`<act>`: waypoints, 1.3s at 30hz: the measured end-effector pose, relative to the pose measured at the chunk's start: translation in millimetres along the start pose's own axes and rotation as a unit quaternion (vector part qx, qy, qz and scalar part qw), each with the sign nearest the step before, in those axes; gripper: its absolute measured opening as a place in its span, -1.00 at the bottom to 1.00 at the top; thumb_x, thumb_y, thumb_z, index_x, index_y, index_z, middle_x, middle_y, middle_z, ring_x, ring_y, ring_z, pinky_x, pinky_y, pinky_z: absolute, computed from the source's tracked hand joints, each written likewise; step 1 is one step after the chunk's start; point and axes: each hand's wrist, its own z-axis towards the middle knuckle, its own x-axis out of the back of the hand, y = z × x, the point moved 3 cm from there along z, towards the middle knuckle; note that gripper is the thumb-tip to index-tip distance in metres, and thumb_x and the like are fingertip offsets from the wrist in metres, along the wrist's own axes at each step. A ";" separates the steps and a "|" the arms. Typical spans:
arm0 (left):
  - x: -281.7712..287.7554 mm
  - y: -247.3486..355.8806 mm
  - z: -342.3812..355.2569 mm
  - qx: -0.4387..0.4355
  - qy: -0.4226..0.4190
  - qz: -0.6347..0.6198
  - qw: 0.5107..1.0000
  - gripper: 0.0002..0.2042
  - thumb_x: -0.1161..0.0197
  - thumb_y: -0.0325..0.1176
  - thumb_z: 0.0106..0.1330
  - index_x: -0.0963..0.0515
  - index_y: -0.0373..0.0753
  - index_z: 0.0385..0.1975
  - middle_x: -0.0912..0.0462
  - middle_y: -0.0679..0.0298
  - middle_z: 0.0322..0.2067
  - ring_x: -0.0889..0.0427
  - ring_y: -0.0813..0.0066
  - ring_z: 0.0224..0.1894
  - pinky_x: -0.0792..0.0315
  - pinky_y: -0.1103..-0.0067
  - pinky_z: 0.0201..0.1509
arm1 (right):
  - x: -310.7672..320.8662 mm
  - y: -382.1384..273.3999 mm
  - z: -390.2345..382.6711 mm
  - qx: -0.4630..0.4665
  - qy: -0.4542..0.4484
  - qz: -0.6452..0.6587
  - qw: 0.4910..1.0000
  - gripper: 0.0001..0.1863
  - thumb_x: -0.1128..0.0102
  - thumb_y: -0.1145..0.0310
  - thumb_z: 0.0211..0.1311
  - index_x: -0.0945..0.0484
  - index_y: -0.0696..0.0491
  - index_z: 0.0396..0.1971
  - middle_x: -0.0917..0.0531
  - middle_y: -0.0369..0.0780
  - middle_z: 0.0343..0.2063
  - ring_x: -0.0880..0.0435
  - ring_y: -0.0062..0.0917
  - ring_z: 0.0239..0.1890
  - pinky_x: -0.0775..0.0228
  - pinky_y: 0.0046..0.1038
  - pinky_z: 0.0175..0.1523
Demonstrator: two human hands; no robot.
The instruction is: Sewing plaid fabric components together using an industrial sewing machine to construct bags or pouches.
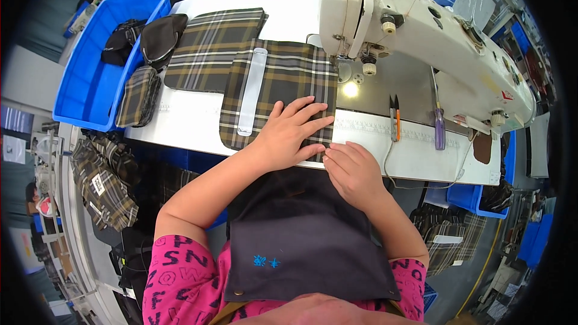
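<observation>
Some pressure from the spread left hand should keep the plaid cloth flat while the right hand, pinch unclear, steadies its edge.

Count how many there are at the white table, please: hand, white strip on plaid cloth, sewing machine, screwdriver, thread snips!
Hands: 2, the left hand and the right hand
White strip on plaid cloth: 1
Sewing machine: 1
Purple-handled screwdriver: 1
Orange-and-black thread snips: 1
Total: 6
</observation>
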 end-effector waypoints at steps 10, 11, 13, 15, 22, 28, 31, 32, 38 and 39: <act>-0.1 -16.3 23.8 0.003 0.014 0.005 1.000 -0.43 -0.38 -0.05 0.27 -0.49 0.06 0.30 -0.37 0.31 0.38 -0.21 0.17 0.47 -0.21 -0.03 0.33 | 3.1 20.8 16.9 -0.016 -0.002 0.007 1.000 -0.75 -0.36 0.49 0.08 -0.62 0.18 -0.21 -0.67 -0.19 -0.16 -0.63 -0.32 -0.03 -0.50 -0.22 0.11; 0.4 -17.0 26.6 0.002 0.015 0.005 1.000 -0.43 -0.38 -0.05 0.27 -0.49 0.06 0.30 -0.37 0.31 0.38 -0.21 0.17 0.47 -0.21 -0.03 0.34 | 3.3 23.1 17.8 -0.018 -0.002 0.009 1.000 -0.75 -0.37 0.49 0.08 -0.63 0.19 -0.21 -0.67 -0.19 -0.16 -0.63 -0.32 -0.03 -0.51 -0.23 0.11; 0.3 -20.6 31.4 0.002 0.015 0.005 1.000 -0.43 -0.38 -0.05 0.27 -0.50 0.05 0.30 -0.37 0.31 0.38 -0.21 0.18 0.47 -0.20 -0.04 0.34 | 2.8 26.9 20.4 -0.019 -0.001 0.012 1.000 -0.74 -0.37 0.49 0.07 -0.63 0.19 -0.20 -0.67 -0.19 -0.16 -0.63 -0.32 -0.02 -0.51 -0.24 0.10; -0.2 -25.2 36.4 -0.007 0.030 0.023 0.999 -0.46 -0.35 0.00 0.29 -0.51 0.03 0.27 -0.39 0.31 0.36 -0.23 0.21 0.45 -0.23 0.04 0.30 | 2.7 31.1 23.5 -0.020 0.001 0.005 1.000 -0.73 -0.38 0.49 0.06 -0.63 0.19 -0.19 -0.67 -0.20 -0.14 -0.63 -0.32 -0.01 -0.51 -0.26 0.09; 1.9 -39.8 53.5 0.003 0.018 0.003 1.000 -0.44 -0.37 -0.05 0.29 -0.49 0.05 0.31 -0.37 0.31 0.39 -0.21 0.18 0.48 -0.20 -0.06 0.35 | 1.9 47.1 35.2 -0.014 -0.017 -0.007 1.000 -0.69 -0.39 0.47 0.05 -0.63 0.18 -0.16 -0.67 -0.20 -0.09 -0.62 -0.32 0.01 -0.51 -0.27 0.10; 5.2 -49.3 70.2 0.015 0.024 -0.028 0.999 -0.50 -0.39 -0.06 0.29 -0.49 -0.07 0.18 -0.40 0.28 0.37 -0.20 0.17 0.50 -0.13 -0.10 0.38 | 0.9 61.8 43.4 -0.013 -0.040 -0.039 0.998 -0.66 -0.38 0.44 0.06 -0.63 0.19 -0.12 -0.66 -0.20 -0.05 -0.59 -0.33 0.06 -0.49 -0.30 0.12; 9.2 -56.7 78.0 0.026 0.017 -0.059 0.998 -0.55 -0.43 -0.09 0.26 -0.47 -0.10 0.05 -0.44 0.28 0.34 -0.22 0.18 0.49 -0.12 -0.08 0.40 | 0.4 67.5 50.0 -0.011 -0.050 -0.041 0.998 -0.66 -0.37 0.44 0.07 -0.63 0.19 -0.11 -0.66 -0.20 -0.05 -0.59 -0.35 0.05 -0.48 -0.31 0.11; 8.6 -58.7 80.4 0.014 0.039 -0.060 0.997 -0.58 -0.45 -0.12 0.24 -0.44 -0.10 -0.02 -0.50 0.27 0.28 -0.27 0.18 0.45 -0.15 0.03 0.38 | -0.1 69.3 51.5 -0.008 -0.052 -0.044 0.998 -0.65 -0.37 0.45 0.07 -0.63 0.19 -0.11 -0.66 -0.21 -0.06 -0.59 -0.35 0.03 -0.48 -0.31 0.10; 10.6 -71.9 96.5 0.020 0.026 -0.063 0.997 -0.64 -0.40 -0.15 0.25 -0.47 -0.15 -0.08 -0.59 0.20 0.15 -0.32 0.18 0.42 -0.23 0.15 0.24 | -2.9 82.2 59.8 -0.003 -0.056 -0.069 0.996 -0.66 -0.32 0.48 0.07 -0.63 0.19 -0.09 -0.65 -0.20 -0.09 -0.59 -0.37 -0.06 -0.48 -0.34 0.05; 9.9 -74.8 99.0 0.021 0.026 -0.064 0.997 -0.64 -0.40 -0.15 0.25 -0.47 -0.15 -0.08 -0.59 0.20 0.15 -0.32 0.18 0.42 -0.23 0.15 0.24 | -3.5 84.1 61.5 -0.003 -0.057 -0.077 0.995 -0.66 -0.31 0.48 0.08 -0.63 0.19 -0.09 -0.64 -0.20 -0.12 -0.58 -0.37 -0.08 -0.47 -0.34 0.03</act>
